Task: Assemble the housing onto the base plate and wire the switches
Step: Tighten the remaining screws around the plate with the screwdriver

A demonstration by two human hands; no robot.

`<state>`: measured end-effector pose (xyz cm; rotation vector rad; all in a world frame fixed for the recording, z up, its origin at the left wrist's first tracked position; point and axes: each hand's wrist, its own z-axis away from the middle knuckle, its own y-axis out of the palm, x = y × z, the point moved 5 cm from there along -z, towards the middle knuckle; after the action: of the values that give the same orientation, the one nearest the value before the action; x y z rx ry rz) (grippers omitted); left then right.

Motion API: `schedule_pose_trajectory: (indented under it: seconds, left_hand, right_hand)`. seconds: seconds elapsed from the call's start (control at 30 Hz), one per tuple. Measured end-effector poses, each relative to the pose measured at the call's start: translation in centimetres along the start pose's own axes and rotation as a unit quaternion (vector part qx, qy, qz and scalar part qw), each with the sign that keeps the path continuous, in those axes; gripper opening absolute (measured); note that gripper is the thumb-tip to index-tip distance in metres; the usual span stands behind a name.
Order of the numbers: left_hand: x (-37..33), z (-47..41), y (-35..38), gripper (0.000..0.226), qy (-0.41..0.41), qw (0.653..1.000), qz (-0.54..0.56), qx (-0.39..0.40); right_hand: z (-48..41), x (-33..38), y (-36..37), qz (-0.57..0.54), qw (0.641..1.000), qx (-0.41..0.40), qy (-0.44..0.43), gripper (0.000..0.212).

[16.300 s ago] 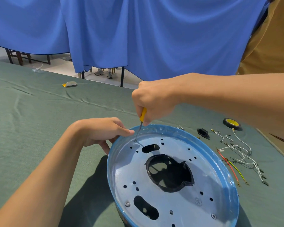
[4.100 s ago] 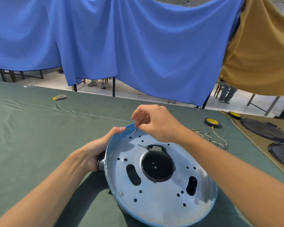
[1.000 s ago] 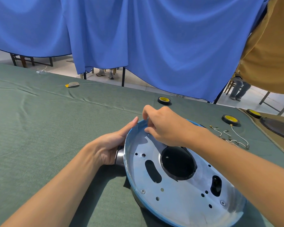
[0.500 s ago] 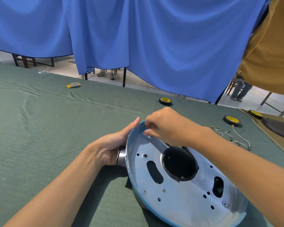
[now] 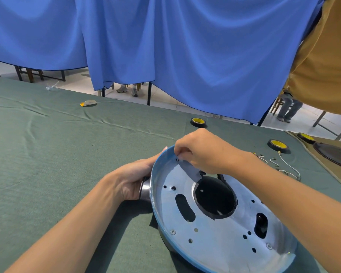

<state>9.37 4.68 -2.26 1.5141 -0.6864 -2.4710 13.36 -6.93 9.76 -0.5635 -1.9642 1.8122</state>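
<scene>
well, the round silver metal base plate with a blue rim (image 5: pixel 215 239) sits tilted on the green cloth-covered table (image 5: pixel 57 154), towards its near right part, with its near edge running close to the bottom of the view. a black round plastic housing (image 5: pixel 215 196) fills the plate's middle opening. two small silver screws (image 5: pixel 173 232) sit near the plate's near rim.

the left hand (image 5: pixel 130 180) grips the plate's left edge: the thumb lies stretched along the blue rim and the fingers curl under, round a shiny metal collar (image 5: pixel 145 191) below the plate. the right hand (image 5: pixel 203 152) reaches over the far rim, its fingertips pressed together and pinching a tiny dark piece (image 5: pixel 177 159) at a small hole just inside that rim; what the piece is cannot be told.

left of the plate and beyond it the green cloth lies wide and bare, with only soft wrinkles. right of it the room is tighter: thin white wires with metal ends (image 5: pixel 287 166) lie near the right forearm, and a black tape roll with a yellow core (image 5: pixel 278 145) lies just beyond them. another such roll (image 5: pixel 198 122) sits by the table's far edge, under a hanging blue curtain (image 5: pixel 185 56).
</scene>
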Motion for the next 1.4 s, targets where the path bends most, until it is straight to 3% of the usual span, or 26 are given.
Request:
schedule_pose_trajectory:
  seconds: [0.13, 0.27, 0.33, 0.47, 0.67, 0.93, 1.13, 1.33, 1.4]
  left_hand:
    - [0.0, -0.2, 0.0, 0.050, 0.003, 1.000, -0.008, 0.000]
    - [0.1, -0.2, -0.1, 0.055, 0.006, 1.000, -0.005, -0.008]
    - [0.0, -0.1, 0.0, 0.051, 0.008, 1.000, -0.001, -0.003]
    - [0.0, -0.1, 0.2, 0.049, 0.008, 1.000, -0.006, 0.011]
    - [-0.1, 0.0, 0.0, 0.052, 0.008, 1.000, -0.012, -0.009]
    - [-0.1, -0.2, -0.1, 0.055, 0.022, 1.000, -0.015, -0.011]
    - [0.0, -0.5, -0.4, 0.027, 0.016, 1.000, -0.016, -0.014]
    - [0.1, -0.5, -0.5, 0.031, 0.010, 1.000, -0.010, -0.027]
    - [0.1, -0.5, -0.5, 0.036, 0.009, 0.999, -0.017, -0.032]
  right_hand:
    - [0.0, -0.1, 0.7, 0.075, 0.997, -0.020, 0.012, 0.028]
    - [0.3, -0.6, 0.1, -0.041, 0.999, 0.004, -0.002, 0.007]
    - [0.3, -0.6, 0.2, -0.032, 0.999, 0.000, 0.005, 0.005]
    - [0.2, -0.5, 0.7, 0.058, 0.997, -0.040, 0.020, 0.033]
    - [0.2, -0.3, 0.4, -0.002, 0.999, -0.043, 0.008, 0.014]
    - [-0.3, 0.7, 0.8, 0.045, 0.998, -0.022, -0.031, 0.020]
    - [-0.9, 0.9, 1.0, 0.081, 0.996, 0.009, -0.031, 0.018]
    - [-1.1, 0.4, 1.5, 0.064, 0.998, -0.005, -0.007, 0.017]
    - [-1.0, 0.1, 1.7, 0.040, 0.999, -0.017, 0.021, 0.025]
